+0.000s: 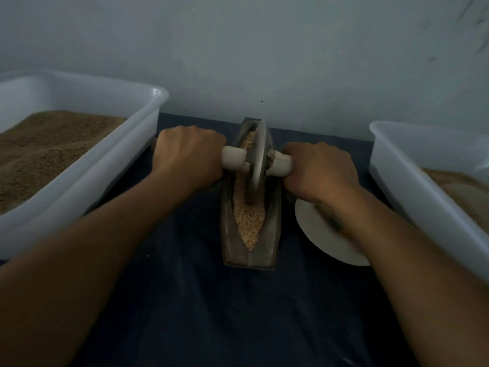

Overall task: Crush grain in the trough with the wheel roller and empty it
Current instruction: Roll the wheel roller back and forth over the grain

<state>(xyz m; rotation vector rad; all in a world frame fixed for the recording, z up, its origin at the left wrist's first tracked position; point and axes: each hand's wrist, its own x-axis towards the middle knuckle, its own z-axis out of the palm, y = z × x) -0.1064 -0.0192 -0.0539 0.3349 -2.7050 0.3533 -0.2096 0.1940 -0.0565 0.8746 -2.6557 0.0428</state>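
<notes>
— What's nearest?
— A trough (250,256) of grain (250,221) on a dark cloth (211,313), plate (317,234) beside it.
— And the hands?
— Left hand (189,154) and right hand (320,170) each grip a handle of the wheel (260,160), upright in the grain. Tubs (92,160) flank them.

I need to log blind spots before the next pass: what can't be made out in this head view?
- Where the wheel meets the grain: hidden by the wheel itself.
- Handle ends: covered by the left hand and right hand.
- Plate: partly under the right forearm.
- Left bin and right bin: cut off by the frame edges.
- Grain fineness: too dim and small.
</notes>
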